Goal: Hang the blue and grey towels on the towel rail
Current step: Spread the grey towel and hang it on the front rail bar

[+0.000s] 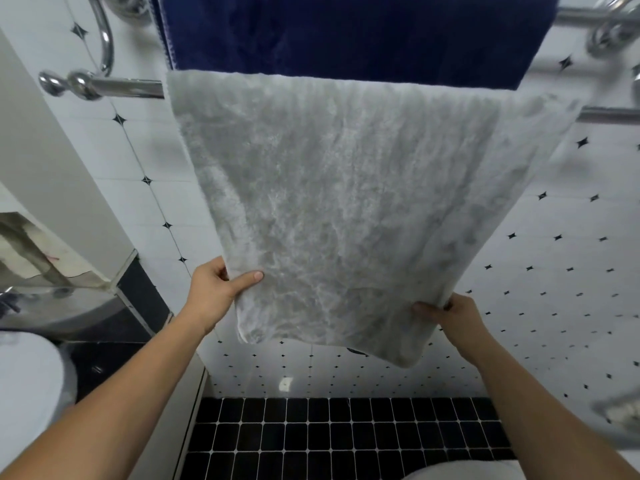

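Observation:
A fluffy grey towel [349,202] is draped over the lower bar of a chrome towel rail [114,87] and hangs toward me. My left hand [221,289] pinches its lower left edge, thumb on the front. Its lower right corner is gripped by my right hand [450,315], fingers curled under the cloth. The towel is pulled out from the wall, slightly slanted. Behind and above it a dark blue towel [353,32] hangs over the upper bar, its lower part hidden by the grey one.
White wall tiles with small black diamonds [554,254] back the rail. Black floor tiles [346,438] lie below. A white toilet [27,375] and a chrome fitting [52,299] sit at the left; another chrome pipe [620,410] shows at the right edge.

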{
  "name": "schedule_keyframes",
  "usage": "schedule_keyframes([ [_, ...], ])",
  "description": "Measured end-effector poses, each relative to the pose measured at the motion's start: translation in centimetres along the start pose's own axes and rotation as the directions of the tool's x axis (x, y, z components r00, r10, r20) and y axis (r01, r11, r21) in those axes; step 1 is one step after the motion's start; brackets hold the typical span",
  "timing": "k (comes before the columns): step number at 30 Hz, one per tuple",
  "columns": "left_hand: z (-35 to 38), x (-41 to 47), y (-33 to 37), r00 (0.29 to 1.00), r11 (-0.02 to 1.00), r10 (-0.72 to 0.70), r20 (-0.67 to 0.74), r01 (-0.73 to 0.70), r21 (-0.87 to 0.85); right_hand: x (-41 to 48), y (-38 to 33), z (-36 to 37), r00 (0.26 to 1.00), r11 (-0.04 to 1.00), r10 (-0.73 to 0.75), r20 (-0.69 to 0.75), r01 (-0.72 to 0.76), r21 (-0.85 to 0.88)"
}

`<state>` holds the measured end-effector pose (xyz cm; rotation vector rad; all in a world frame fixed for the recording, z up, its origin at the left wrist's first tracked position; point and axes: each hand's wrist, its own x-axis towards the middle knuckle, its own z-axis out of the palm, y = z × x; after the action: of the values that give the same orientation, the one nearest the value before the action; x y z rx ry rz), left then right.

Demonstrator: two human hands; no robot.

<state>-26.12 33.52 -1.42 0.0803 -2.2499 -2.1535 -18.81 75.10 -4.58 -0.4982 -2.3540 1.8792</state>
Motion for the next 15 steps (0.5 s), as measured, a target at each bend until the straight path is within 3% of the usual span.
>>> schedule_keyframes([
  [4,-0.4,-0.3,-0.6,0.999,0.998,-0.009,-0.046,0.011,0.06,-0.4,1.3,-0.3,0.999,0.999,0.033,0.006,-0.033,0.002],
  [6,-0.5,-0.5,-0.7,1.0,0.998,-0.02,0.002,0.02,0.061,-0.5,1.8,-0.3,0.998,0.998,0.054,0.041,-0.052,-0.047],
  [9,-0.3,-1.4,-1.6,0.995,0.99,-0.07,0.077,0.06,0.13,-0.8,3.2,0.3,0.993,0.95,0.094,0.076,-0.066,-0.306],
  [13,-0.8,-1.3,-2.1,0.996,0.979,-0.079,0.049,0.068,0.191,0.0,3.6,-0.2,0.993,0.866,0.074,-0.091,-0.11,-0.488],
  [15,-0.9,-1.2,-1.9,0.996,0.976,-0.076,0.051,0.064,0.207,0.4,3.4,-0.3,0.993,0.848,0.066,-0.098,-0.108,-0.52],
])
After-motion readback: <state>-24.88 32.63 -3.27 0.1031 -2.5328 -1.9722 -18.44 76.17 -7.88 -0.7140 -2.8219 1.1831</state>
